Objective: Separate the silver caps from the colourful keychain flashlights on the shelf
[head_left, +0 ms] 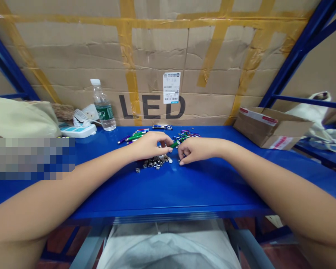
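My left hand [152, 145] is closed on a small green metal tube [174, 144], which points out to the right from between thumb and fingers. Close beside it, my right hand [196, 149] is curled with its fingertips down at the blue tabletop. Whatever those fingertips pinch, if anything, is too small to make out. Under and in front of my left hand lies a heap of small silver metal caps [156, 162], with one stray cap [137, 170] nearer to me. Behind my right hand is a pile of coloured metal pieces [187, 134], partly hidden by it.
Green and purple tubes [134, 137] lie behind my left hand. A water bottle [103, 106] and a white power strip [78, 130] stand at the back left, near a pale bag [19, 119]. An open cardboard box [268, 127] sits right. Taped cardboard [100, 48] walls the back.
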Motion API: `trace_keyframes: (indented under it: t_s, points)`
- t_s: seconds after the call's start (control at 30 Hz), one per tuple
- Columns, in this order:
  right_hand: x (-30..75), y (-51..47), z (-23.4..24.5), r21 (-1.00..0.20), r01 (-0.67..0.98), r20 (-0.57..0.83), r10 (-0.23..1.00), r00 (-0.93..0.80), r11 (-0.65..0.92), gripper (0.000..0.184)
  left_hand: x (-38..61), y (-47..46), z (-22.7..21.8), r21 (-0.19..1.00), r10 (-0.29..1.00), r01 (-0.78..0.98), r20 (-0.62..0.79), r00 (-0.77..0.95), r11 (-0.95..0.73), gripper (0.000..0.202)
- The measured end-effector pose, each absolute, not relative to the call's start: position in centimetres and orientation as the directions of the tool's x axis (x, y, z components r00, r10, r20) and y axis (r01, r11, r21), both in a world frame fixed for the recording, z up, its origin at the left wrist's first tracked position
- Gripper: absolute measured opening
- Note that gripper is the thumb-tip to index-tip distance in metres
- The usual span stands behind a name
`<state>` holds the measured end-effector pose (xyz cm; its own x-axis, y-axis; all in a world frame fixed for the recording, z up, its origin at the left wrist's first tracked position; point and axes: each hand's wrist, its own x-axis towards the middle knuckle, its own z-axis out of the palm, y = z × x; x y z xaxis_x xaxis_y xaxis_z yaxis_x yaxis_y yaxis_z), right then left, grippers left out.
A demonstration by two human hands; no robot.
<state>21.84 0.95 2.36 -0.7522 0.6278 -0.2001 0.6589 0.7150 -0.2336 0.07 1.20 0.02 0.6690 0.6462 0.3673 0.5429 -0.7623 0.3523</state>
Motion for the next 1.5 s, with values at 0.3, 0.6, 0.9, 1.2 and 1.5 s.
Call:
trace_keyframes:
  t_s: [0.3, 0.6, 0.9, 1.2, 1.5]
  points:
    - [20.9, 1.4, 0.6, -0.179, 0.654, -0.06, 0.655, -0.753, 0.735, 0.029, 0.0, 1.1, 0.2, 0.348, 0.639, 0.538, 0.354, 0.683, -0.768, 0.019]
    - [20.5, 2.7, -0.8, -0.029, 0.78, 0.235, 0.763, -0.602, 0.625, 0.017, -0.1, 1.1, 0.5, 0.319, 0.629, 0.542, 0.39, 0.673, -0.778, 0.018]
    - [20.5, 3.7, -1.7, -0.053, 0.785, 0.232, 0.773, -0.591, 0.617, 0.011, -0.1, 1.2, 0.4, 0.312, 0.627, 0.544, 0.384, 0.677, -0.779, 0.018]
    - [20.6, 4.2, -2.0, -0.077, 0.811, 0.223, 0.803, -0.553, 0.58, 0.015, -0.1, 1.0, 0.5, 0.339, 0.633, 0.535, 0.379, 0.675, -0.774, 0.018]
    - [20.4, 3.6, -1.5, 0.036, 0.809, 0.203, 0.788, -0.581, 0.586, 0.02, -0.1, 1.2, 0.3, 0.356, 0.642, 0.537, 0.354, 0.68, -0.765, 0.02]
